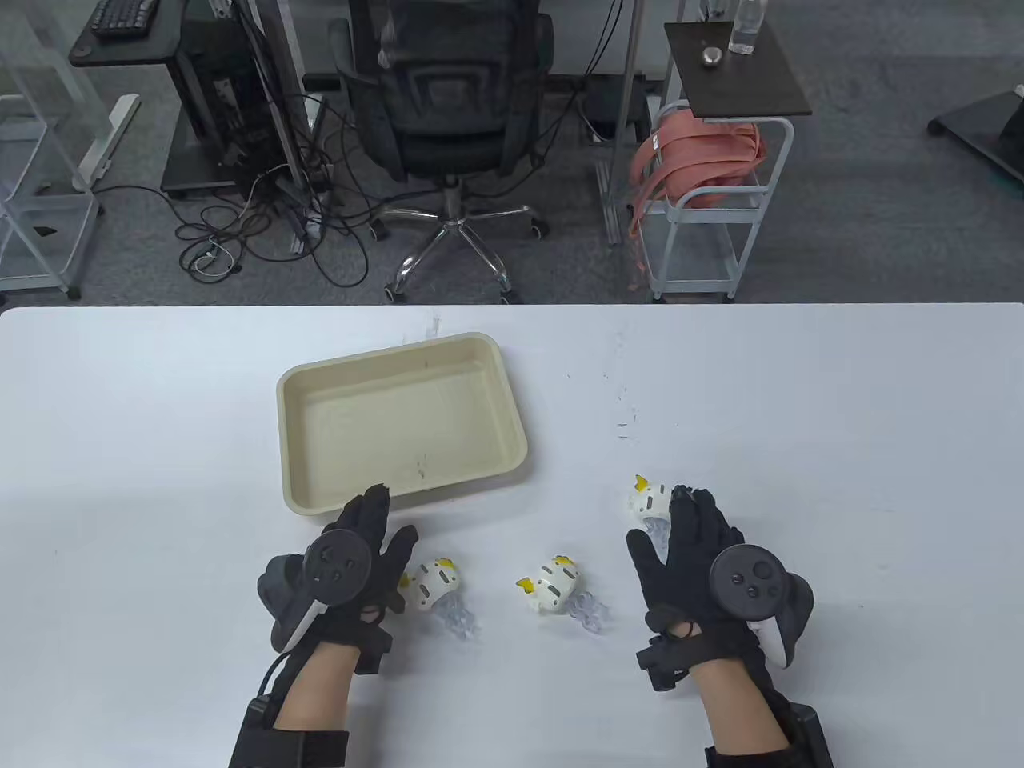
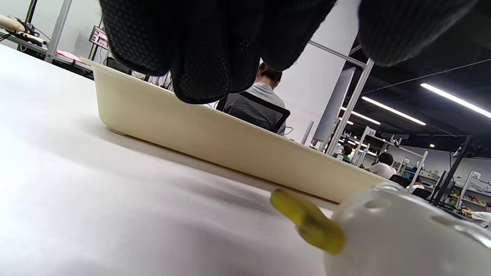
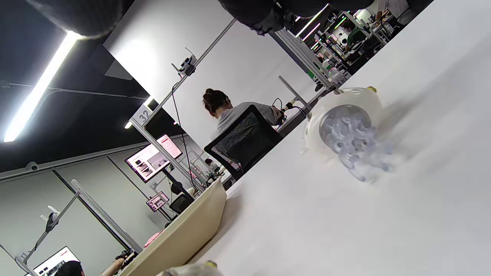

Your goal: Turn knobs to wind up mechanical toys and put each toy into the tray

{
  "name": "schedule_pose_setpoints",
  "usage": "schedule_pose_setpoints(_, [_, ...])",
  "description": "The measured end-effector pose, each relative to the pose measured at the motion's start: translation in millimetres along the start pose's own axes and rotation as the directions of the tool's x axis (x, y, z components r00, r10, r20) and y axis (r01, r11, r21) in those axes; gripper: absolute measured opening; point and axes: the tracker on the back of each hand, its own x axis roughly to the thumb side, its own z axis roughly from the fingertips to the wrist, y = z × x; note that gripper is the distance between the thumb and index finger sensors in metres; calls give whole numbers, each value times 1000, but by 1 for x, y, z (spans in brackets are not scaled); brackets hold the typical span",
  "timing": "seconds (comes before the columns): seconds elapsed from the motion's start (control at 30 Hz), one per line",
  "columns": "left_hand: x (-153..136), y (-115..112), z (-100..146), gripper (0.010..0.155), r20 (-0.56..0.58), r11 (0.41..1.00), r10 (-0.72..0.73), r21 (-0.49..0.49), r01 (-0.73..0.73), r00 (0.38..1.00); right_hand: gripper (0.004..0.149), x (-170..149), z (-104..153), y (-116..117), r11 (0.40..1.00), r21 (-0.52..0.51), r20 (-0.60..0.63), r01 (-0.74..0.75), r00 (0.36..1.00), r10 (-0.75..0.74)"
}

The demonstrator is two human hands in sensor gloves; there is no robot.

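Observation:
A beige tray (image 1: 298,416) sits empty on the white table, left of centre. Three white wind-up toys with yellow crests and clear legs lie near the front: the left toy (image 1: 436,586), the middle toy (image 1: 552,588) and the right toy (image 1: 648,502). My left hand (image 1: 372,540) is flat, fingers straight, reaching the tray's front rim, its thumb beside the left toy (image 2: 402,234). The tray wall (image 2: 230,142) fills the left wrist view. My right hand (image 1: 688,532) hovers with straight fingers just right of the right toy (image 3: 345,126), holding nothing.
Beyond the table's far edge stand an office chair (image 1: 456,104) and a white cart (image 1: 720,216) with a pink bag. The tray's corner (image 3: 184,234) shows in the right wrist view. People sit at desks in the background of both wrist views.

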Motion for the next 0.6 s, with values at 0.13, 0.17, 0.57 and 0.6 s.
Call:
schedule_pose_setpoints(0.13, [-1,1,0,69,-7,1000,-3,5,3,1000,99,2,0,4,1000,19,10,-13,1000,13])
schedule_pose_setpoints(0.17, [-2,1,0,69,-8,1000,-1,5,1,1000,99,3,0,4,1000,19,13,-13,1000,13])
schedule_pose_setpoints(0.57, [15,2,3,82,30,996,-76,-48,77,997,99,6,3,9,998,33,33,-48,998,47])
schedule_pose_setpoints(0.6, [20,3,4,83,37,992,-113,-53,115,993,99,6,3,10,998,35,36,-51,998,50])
